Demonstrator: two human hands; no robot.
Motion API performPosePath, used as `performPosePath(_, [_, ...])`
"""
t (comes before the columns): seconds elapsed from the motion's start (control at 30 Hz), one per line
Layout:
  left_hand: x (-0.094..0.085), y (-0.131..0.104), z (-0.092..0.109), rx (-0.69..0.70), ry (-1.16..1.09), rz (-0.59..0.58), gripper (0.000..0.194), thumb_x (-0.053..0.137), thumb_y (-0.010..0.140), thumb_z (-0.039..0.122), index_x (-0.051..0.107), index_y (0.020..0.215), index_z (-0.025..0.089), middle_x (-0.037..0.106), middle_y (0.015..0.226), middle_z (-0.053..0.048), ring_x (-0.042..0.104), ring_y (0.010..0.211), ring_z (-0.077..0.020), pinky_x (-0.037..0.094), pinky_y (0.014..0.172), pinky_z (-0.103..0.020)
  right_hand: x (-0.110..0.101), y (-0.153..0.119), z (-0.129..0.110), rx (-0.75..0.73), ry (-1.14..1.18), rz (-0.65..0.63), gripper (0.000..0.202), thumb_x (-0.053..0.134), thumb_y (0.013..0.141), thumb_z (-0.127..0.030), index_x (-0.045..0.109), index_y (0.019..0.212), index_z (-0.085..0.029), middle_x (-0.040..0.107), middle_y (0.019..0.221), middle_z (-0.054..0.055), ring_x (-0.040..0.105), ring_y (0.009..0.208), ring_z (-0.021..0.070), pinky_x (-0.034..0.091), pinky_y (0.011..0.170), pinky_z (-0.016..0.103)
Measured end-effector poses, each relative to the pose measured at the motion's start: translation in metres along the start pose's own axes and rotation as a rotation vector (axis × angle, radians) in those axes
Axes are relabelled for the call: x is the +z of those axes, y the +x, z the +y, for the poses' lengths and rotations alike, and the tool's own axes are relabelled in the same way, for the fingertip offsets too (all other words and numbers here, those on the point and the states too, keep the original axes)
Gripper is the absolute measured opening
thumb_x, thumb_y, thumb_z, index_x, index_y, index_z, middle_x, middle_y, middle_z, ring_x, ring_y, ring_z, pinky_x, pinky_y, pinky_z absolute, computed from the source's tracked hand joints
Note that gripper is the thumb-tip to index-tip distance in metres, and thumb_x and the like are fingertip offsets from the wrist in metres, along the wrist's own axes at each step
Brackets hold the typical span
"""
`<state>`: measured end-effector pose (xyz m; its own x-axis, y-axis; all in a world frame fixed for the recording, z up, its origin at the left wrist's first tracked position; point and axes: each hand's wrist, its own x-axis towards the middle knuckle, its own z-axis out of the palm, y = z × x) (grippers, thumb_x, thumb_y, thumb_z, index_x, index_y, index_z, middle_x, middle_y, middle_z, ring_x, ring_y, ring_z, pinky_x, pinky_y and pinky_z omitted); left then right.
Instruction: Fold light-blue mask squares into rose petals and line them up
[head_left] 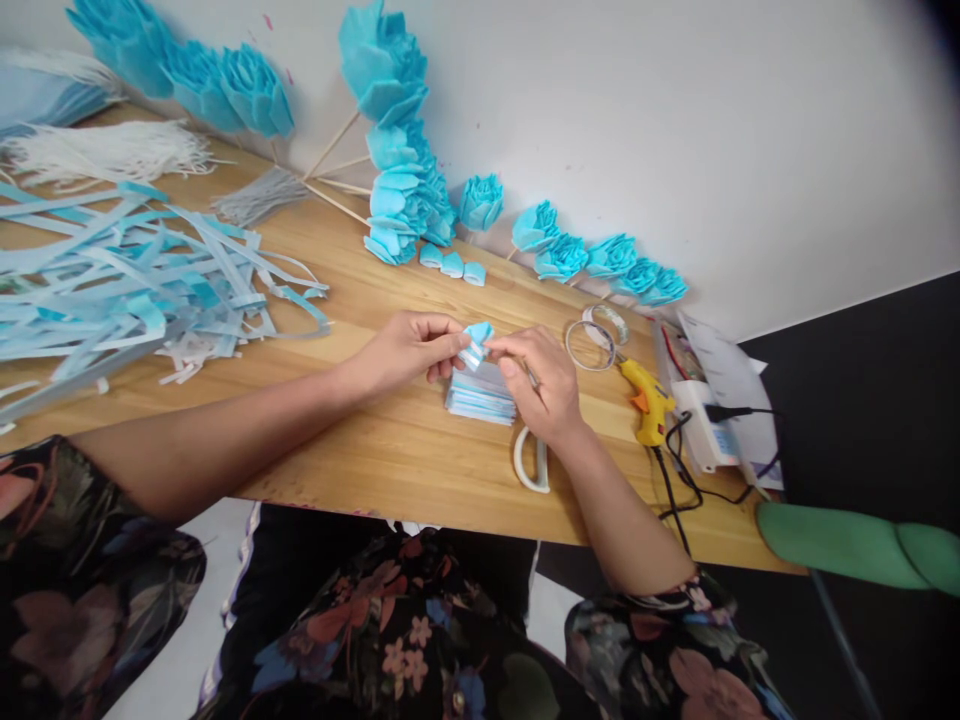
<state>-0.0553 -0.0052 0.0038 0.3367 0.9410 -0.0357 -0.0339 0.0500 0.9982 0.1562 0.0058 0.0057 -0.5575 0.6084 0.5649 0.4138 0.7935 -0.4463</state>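
Between my hands is a small folded piece of light blue and white fabric (476, 346). My left hand (411, 350) pinches its left side between thumb and fingers. My right hand (541, 378) is closed at the right edge of the piece, its fingertips touching it. Just below lies a stack of pale blue fabric pieces (481, 398), partly covered by my hands. A white D-shaped loop (519, 462), which looks like a scissors handle, shows under my right wrist; whatever joins it is hidden. Three small rolled blue petals (451, 264) sit in a row farther back.
Blue fabric flowers (397, 190) on sticks line the wall. Loose blue strips (112, 270) and white cords (112, 150) cover the table's left. Tape rolls (590, 345), a yellow glue gun (648, 400) and a white power strip (703, 425) with black cables are at right. A green chair part (832, 545) adjoins the corner.
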Motion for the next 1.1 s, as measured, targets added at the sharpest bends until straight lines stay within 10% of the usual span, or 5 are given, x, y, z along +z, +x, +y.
performPosePath(0.33, [0.001, 0.000, -0.001, 0.020, 0.094, -0.046, 0.026, 0.064, 0.086, 0.037, 0.065, 0.076, 0.013, 0.059, 0.058, 0.001, 0.051, 0.051, -0.0067, 0.041, 0.049, -0.017, 0.008, -0.004, 0.005, 0.403, 0.395, 0.049, 0.037, 0.058, 0.094, -0.039, 0.053, 0.128, -0.027, 0.068, 0.097, 0.002, 0.065, 0.086, 0.0153, 0.054, 0.079, 0.033])
performPosePath(1.1, [0.000, 0.001, -0.004, 0.048, 0.137, -0.048, 0.029, 0.065, 0.086, 0.040, 0.063, 0.075, 0.013, 0.057, 0.059, 0.002, 0.047, 0.050, -0.0061, 0.039, 0.049, -0.018, 0.011, -0.005, 0.004, 0.473, 0.481, -0.116, 0.043, 0.058, 0.086, -0.022, 0.056, 0.128, -0.028, 0.059, 0.089, 0.000, 0.057, 0.078, 0.0135, 0.050, 0.071, 0.029])
